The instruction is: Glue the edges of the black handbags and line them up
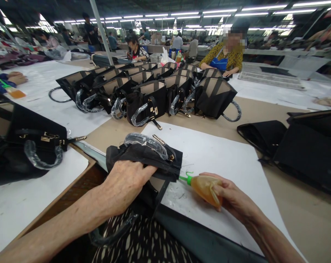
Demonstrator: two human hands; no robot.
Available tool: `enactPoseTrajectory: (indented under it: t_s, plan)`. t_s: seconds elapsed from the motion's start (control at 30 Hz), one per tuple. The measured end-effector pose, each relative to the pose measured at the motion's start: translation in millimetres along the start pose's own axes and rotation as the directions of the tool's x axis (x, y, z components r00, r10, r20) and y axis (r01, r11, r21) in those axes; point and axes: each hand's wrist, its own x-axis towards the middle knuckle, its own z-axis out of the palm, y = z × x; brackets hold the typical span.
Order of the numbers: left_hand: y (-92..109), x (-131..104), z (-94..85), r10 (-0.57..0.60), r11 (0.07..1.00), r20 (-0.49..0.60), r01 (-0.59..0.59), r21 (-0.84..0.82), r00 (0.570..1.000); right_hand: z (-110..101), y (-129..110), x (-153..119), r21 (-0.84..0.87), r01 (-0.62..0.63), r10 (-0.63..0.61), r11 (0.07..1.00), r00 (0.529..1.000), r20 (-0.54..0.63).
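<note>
A black handbag (143, 155) with a plastic-wrapped handle lies at the table edge in front of me. My left hand (129, 179) grips its upper panel, the thumb on the near side and the other fingers hidden behind the fabric. In my right hand (228, 193) is a soft squeeze bottle (206, 188) of amber liquid, its sides dented by the fingers. The bottle's green nozzle points left, and its tip is at the bag's right edge; whether it touches cannot be made out. A second wrapped handle (113, 230) hangs below, over my lap.
Several black handbags (146, 98) stand in rows across the table. Another handbag (41, 142) is at left, and black bag pieces (308, 146) lie at right. White paper (225, 146) covers the work surface. A co-worker's hand (17, 78) rests near another glue-coloured bottle (15, 92); a person in yellow (222, 54) works opposite.
</note>
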Motion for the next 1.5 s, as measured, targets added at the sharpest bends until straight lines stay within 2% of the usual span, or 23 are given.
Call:
enactPoseTrajectory:
  t_s: [0.13,0.33,0.57,0.73,0.87,1.07,1.27,1.37,1.5]
  plan:
    - [-1,-1,3.3,0.009,1.000,0.010,-0.009,0.003,1.000,-2,-3,4,0.017,0.019,-0.019,1.000,1.000,-0.021]
    - [-2,-1,8.4,0.025,0.999,-0.021,-0.024,0.022,0.999,7,14,-2,0.058,-0.027,0.026,0.998,1.000,0.010]
    - [-2,-2,10.2,0.033,0.999,-0.009,-0.032,0.026,0.999,20,31,-21,0.104,-0.123,0.111,0.987,0.987,0.118]
    - [-2,-3,14.0,0.019,1.000,-0.011,-0.019,0.006,1.000,23,33,-28,0.087,-0.159,0.150,0.983,0.983,0.102]
    - [-1,-6,13.8,0.031,0.999,-0.066,-0.030,0.016,0.997,26,33,-32,0.093,-0.175,0.166,0.980,0.981,0.099]
    - [0,-8,11.5,0.025,0.999,-0.148,-0.019,0.047,0.989,29,29,-29,0.098,-0.137,0.132,0.986,0.990,0.052]
    - [2,-7,8.2,0.023,0.999,-0.169,-0.014,0.053,0.985,32,28,-31,0.122,-0.128,0.127,0.984,0.992,0.020]
    - [3,-6,9.1,0.024,0.999,-0.162,-0.016,0.050,0.986,36,34,-39,0.100,-0.187,0.181,0.977,0.981,0.066]
    - [4,-5,9.6,-0.027,0.999,-0.090,0.029,0.024,0.996,40,43,-46,0.100,-0.218,0.208,0.971,0.973,0.102]
